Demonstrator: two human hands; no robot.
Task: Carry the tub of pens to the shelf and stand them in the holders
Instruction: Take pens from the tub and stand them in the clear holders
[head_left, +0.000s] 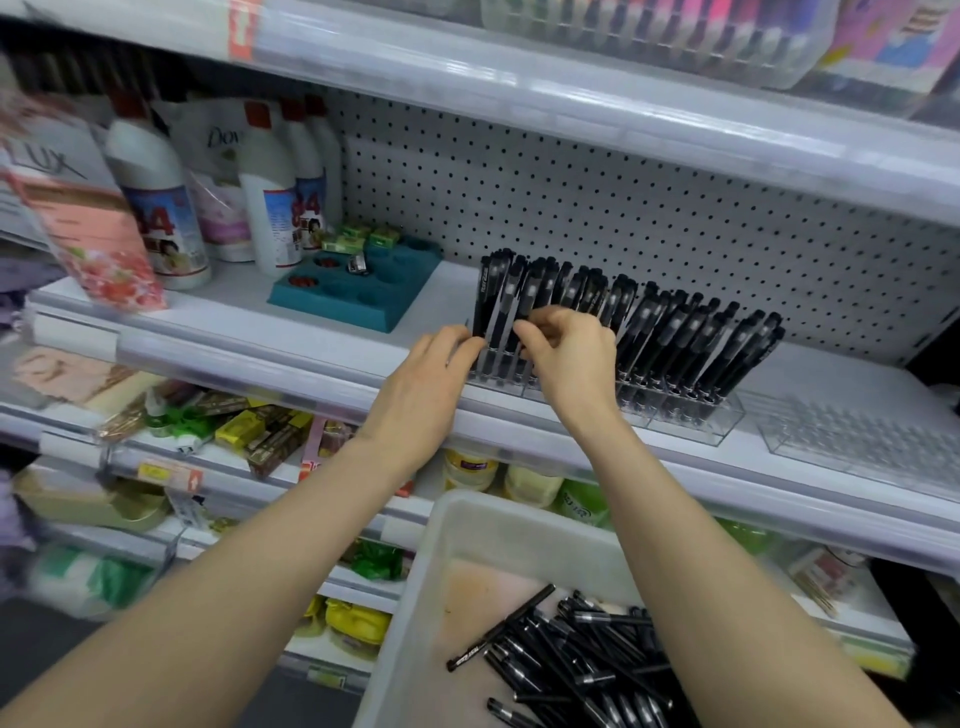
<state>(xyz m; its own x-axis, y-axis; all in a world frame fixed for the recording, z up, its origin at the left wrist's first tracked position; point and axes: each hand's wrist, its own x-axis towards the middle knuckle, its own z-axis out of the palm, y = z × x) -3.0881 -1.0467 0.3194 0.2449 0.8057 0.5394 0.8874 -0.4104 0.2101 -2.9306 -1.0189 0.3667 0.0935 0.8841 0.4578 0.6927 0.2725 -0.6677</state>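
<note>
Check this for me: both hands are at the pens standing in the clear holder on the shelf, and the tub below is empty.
Not quite. The tub is not empty: the head view shows a pile of loose pens lying in it. The rest holds: the left hand and right hand are at the standing pens in the clear holder on the shelf.

Clear plastic holders (691, 415), glossy pens (670, 332)

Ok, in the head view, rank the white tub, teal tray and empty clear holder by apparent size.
1. white tub: largest, though nearest the camera.
2. teal tray and empty clear holder look alike; the frame edge cuts the holder, so no ranking.
</note>
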